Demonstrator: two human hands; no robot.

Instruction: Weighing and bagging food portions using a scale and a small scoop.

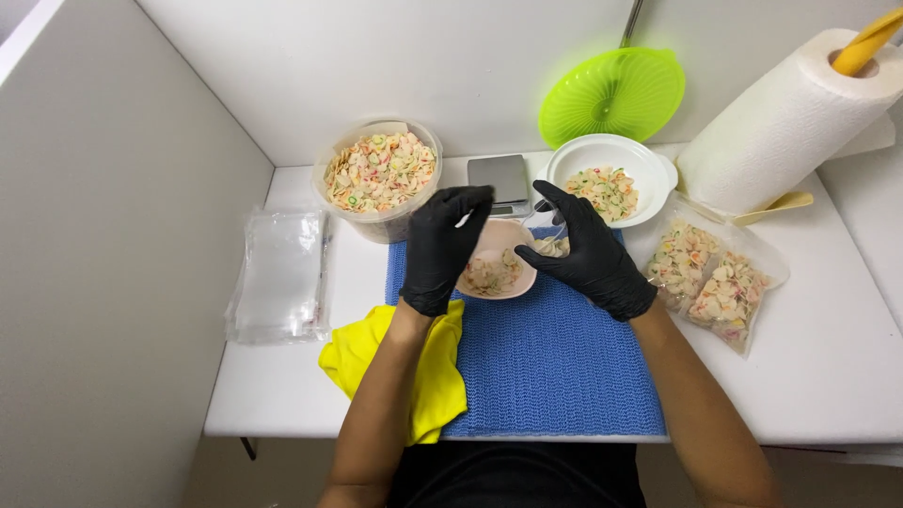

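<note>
Both hands gloved in black, working over a blue mesh mat on the white tabletop

Left hand: above the left rim of a small pink bowl that sits on the mat and holds some coloured shell pasta. Fingers curled together, pinching a small pale piece at the fingertips; can't tell what the piece is

Right hand: just right of the bowl, fingers closed on a small clear bag with a bit of pasta in it. Bag is held at the bowl's upper right edge, between the two hands

Around them:
- large clear tub full of the same pasta, back left, just off the mat
- small digital scale behind the bowl
- white bowl with pasta, back right; green plastic lid leaning on the wall behind it
- paper towel roll far right
- two filled bags lying right of the mat
- stack of empty clear bags far left
- yellow cloth under the left forearm, partly on the mat
</note>
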